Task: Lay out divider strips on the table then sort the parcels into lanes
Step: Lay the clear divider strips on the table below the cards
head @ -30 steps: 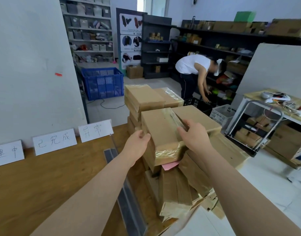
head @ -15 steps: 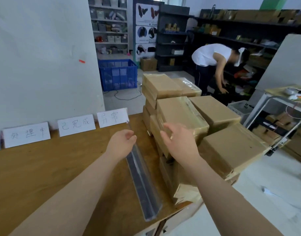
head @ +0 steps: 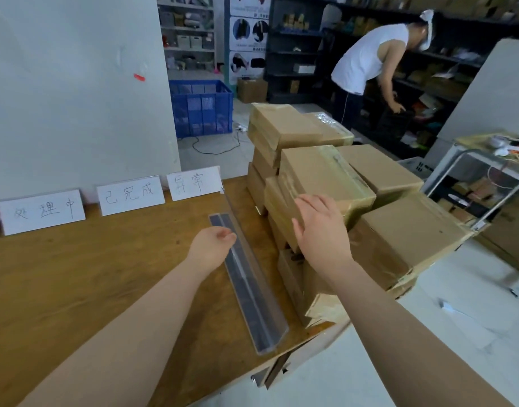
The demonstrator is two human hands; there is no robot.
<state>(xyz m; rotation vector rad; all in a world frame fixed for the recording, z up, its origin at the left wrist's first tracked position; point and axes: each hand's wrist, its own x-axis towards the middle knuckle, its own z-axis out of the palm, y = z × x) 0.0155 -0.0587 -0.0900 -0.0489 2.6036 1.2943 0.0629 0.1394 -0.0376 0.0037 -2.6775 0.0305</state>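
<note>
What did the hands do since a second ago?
Both hands let go of the taped parcel. The left hand drew back beside the divider strip; the right hand opened near the parcel's front edge. Strip, label cards and parcel stack stayed put.

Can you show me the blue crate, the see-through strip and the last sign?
blue crate (head: pixel 201 110), head view, on its front wall
divider strip (head: pixel 243 289), head view, on its dark base
rightmost sign (head: pixel 193 186), head view, on its white face
</note>
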